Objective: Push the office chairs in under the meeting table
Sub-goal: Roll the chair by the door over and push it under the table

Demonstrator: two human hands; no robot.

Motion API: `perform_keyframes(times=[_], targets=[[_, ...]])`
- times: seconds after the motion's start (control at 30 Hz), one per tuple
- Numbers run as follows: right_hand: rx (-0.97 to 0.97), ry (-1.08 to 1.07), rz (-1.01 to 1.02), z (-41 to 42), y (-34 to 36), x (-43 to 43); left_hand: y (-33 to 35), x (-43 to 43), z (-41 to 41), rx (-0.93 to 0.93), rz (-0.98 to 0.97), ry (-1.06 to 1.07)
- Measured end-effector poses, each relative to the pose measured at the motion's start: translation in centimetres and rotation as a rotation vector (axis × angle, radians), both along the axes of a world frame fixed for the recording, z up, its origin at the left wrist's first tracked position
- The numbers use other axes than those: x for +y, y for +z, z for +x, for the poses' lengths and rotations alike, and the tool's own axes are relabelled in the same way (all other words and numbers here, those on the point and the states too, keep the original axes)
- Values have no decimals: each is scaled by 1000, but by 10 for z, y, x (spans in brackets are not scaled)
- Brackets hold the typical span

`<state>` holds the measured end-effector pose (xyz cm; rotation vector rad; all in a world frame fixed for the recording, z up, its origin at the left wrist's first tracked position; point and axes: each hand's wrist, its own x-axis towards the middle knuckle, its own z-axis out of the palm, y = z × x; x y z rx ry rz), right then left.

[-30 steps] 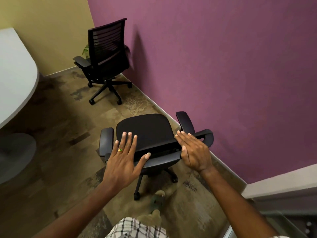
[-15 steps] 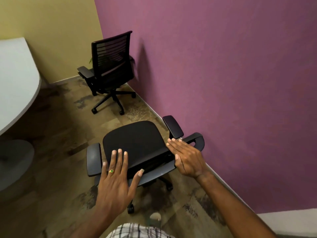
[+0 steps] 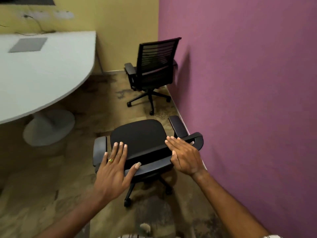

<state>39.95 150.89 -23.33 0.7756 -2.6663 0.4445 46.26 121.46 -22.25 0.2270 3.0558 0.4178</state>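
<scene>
Chair (image 3: 139,134) stands just right of the table (image 3: 42,74), not under it. Both hands lie flat with fingers spread on its back: left hand (image 3: 113,170) near the left end, right hand (image 3: 185,157) farther right.

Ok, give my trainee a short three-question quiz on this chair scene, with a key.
1. True or false: the near chair is already tucked under the table.
2. Which wall does the far chair stand beside: A yellow, B purple, C neither?
3. Fill in: the ring is on the ___ hand.

Key
1. False: it stands out on the floor, left hand and right hand flat on its backrest.
2. B
3. left
</scene>
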Motion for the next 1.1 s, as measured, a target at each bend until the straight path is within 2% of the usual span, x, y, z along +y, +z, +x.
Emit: perform_keyframes(times=[0.07,0.17,0.53,0.67,1.0,1.1], targets=[[3,73,-10,-26,3,13,1,20,-4,3,-7,107],[-4,146,-15,-59,9,21,3,31,-17,0,6,154],[-9,265,-38,-133,0,15,4,35,-56,23,-15,247],[-27,359,-18,-194,2,-18,2,15,-92,28,0,350],[-28,454,3,-285,3,-84,4,-40,-160,76,0,433],[-28,524,85,-313,3,-99,1,-57,-177,69,-19,445]])
